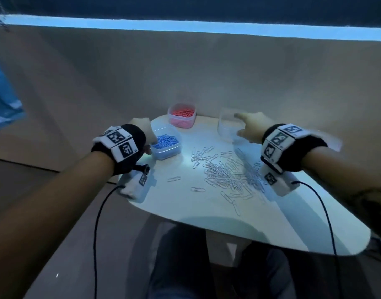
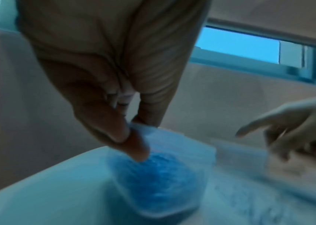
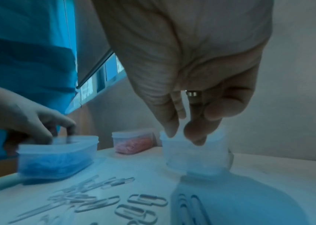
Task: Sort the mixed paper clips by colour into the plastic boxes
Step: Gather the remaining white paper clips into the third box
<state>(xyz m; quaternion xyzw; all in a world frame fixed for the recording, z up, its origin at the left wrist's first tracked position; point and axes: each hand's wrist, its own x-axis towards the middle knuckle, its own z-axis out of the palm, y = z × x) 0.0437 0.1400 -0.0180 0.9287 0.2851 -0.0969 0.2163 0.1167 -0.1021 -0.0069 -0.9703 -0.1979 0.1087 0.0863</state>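
The left hand [image 2: 103, 85] pinches the blue-clip box [image 1: 167, 143] rim; the right hand's [image 1: 251, 128] fingers grip the clear box [image 1: 227, 127] rim. Jerked, the light clear box may tip onto the white clips [image 1: 228, 173] just below the fingers.

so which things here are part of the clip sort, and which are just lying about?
In the job:
- white paper clips loose on the table
- blue-clip box, gripped by left hand
- pink-clip box
- clear box, held by right hand

Not in the job:
- wrist camera cables
- blue curtain
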